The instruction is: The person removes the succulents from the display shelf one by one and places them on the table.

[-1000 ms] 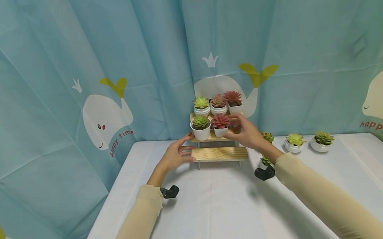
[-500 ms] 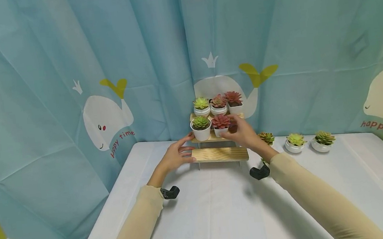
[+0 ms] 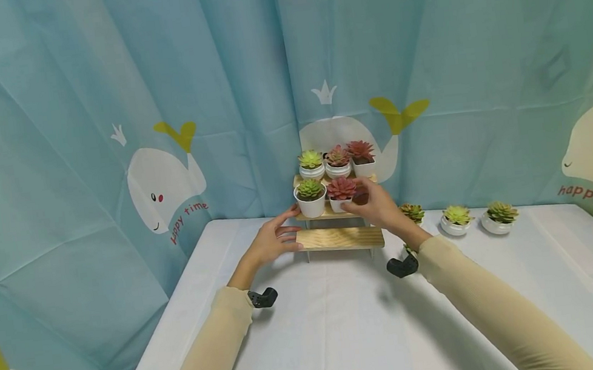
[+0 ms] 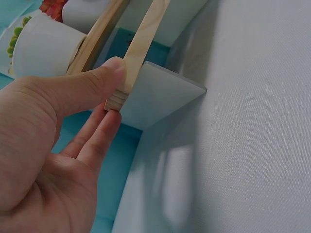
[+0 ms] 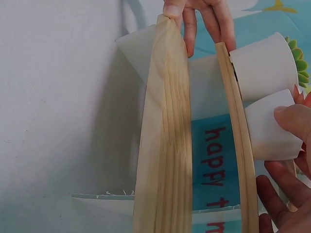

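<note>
A three-tier wooden plant stand [image 3: 341, 238] stands at the back of the table. My left hand [image 3: 271, 240] holds its left end; in the left wrist view the thumb [image 4: 99, 80] and fingertips pinch the end of the lowest slat. On the middle tier, my right hand [image 3: 378, 203] grips the white pot of a red succulent [image 3: 341, 189] from the right. The right wrist view has the thumb [image 5: 294, 119] against that pot [image 5: 272, 128], whose base is at the slat. Left of it sits a green succulent [image 3: 311, 198] in a round white pot.
The top tier holds a light green succulent [image 3: 311, 165], a pinkish one [image 3: 338, 162] and a dark red one [image 3: 362, 156]. More potted succulents stand right of the stand, including a yellow-green one [image 3: 457, 220] and a dark green one [image 3: 499, 217]. A whale-print curtain [image 3: 242, 93] hangs close behind.
My right hand and wrist have shifted slightly left, with the fingers closer around the red succulent's pot. The left hand has stayed at the stand's end.
</note>
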`<state>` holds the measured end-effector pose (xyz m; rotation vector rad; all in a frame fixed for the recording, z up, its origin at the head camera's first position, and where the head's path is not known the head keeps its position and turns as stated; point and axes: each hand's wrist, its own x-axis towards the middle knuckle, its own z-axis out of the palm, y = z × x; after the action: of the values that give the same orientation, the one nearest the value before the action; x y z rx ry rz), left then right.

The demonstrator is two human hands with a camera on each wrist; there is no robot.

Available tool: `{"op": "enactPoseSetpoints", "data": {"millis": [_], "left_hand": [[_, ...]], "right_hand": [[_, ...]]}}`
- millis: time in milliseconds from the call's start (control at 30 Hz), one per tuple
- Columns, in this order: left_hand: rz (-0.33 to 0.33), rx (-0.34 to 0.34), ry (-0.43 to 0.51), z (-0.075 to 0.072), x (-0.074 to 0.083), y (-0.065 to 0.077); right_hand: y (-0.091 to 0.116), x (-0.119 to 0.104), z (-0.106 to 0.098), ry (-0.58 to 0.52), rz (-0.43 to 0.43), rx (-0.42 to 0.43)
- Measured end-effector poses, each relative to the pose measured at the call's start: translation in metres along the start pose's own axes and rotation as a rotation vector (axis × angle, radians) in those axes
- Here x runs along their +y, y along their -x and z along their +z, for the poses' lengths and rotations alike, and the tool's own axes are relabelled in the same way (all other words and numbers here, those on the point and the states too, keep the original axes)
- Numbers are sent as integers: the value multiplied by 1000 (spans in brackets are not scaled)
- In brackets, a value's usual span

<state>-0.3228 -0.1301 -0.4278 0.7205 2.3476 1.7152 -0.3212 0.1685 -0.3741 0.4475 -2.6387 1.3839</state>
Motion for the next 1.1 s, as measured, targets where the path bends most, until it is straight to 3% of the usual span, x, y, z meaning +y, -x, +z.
{"op": "enactPoseSetpoints", "data": {"millis": [733, 1100], "left_hand": [[9, -3, 9, 0, 1, 1], [14, -18, 27, -2, 1, 1]], "right_hand": [[2, -1, -1, -16, 36, -4], [6, 0, -7, -13, 14, -28]]}}
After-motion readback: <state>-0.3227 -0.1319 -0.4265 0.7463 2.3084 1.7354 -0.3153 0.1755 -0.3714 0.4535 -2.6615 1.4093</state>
